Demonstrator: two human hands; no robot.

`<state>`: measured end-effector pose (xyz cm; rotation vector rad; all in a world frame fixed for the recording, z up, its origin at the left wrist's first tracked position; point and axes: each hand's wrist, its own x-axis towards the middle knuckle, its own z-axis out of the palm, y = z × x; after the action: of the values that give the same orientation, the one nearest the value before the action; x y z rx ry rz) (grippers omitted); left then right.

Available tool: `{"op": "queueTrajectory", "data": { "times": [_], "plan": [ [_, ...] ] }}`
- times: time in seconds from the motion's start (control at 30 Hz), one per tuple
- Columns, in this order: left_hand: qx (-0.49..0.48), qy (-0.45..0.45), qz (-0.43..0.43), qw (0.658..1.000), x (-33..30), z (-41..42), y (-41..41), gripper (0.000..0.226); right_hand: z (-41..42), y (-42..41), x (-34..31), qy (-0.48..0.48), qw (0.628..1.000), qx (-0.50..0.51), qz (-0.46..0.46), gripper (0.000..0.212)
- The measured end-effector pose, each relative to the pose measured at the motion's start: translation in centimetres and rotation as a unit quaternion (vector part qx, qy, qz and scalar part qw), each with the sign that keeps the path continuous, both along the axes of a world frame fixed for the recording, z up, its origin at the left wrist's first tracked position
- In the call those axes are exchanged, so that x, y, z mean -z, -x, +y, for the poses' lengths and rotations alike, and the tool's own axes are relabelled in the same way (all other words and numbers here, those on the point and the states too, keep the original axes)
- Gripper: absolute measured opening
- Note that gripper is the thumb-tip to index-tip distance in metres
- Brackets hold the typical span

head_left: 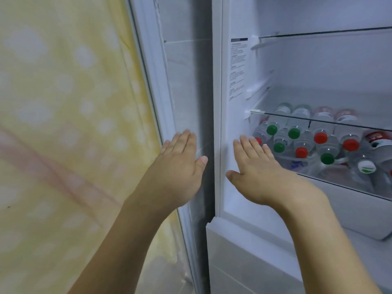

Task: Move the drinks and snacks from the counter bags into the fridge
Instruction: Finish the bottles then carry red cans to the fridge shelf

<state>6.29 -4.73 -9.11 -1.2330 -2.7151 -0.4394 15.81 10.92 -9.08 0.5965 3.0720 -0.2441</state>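
Observation:
The fridge [224,128] stands open in front of me. Several clear water bottles [307,145] with green and red caps lie stacked in the white drawer [347,211] under a glass shelf [322,120]. My left hand [180,166] is flat with straight fingers against the inner side of the open door [180,81]. My right hand [254,172] is flat too, fingers straight, by the fridge's left inner wall, just left of the bottles. Neither hand holds anything. No bags are in view.
A yellow patterned cloth [63,124] covers the left side beyond the door. A second glass shelf [318,35] sits higher up, with nothing seen on it. A printed label [238,68] is stuck on the inner wall. A lower compartment front [244,251] is below.

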Motion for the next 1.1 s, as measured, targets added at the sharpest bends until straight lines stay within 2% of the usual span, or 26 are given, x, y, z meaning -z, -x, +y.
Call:
{"op": "queueTrajectory", "data": {
  "times": [0.3,0.67,1.1],
  "plan": [
    [-0.103,0.003,0.009,0.995,-0.2,-6.6,-2.1,0.064,-4.6,1.5,0.0,0.008,0.994,-0.111,-0.006,0.069],
    [-0.178,0.003,0.003,0.984,-0.1,-12.9,-3.6,0.065,-10.0,3.6,0.4,0.009,0.981,-0.195,0.013,0.07],
    [-0.312,0.013,0.002,0.95,-1.0,-18.2,-6.7,0.065,-15.4,5.6,0.2,-0.005,0.948,-0.319,0.006,0.072]
  ]
}}
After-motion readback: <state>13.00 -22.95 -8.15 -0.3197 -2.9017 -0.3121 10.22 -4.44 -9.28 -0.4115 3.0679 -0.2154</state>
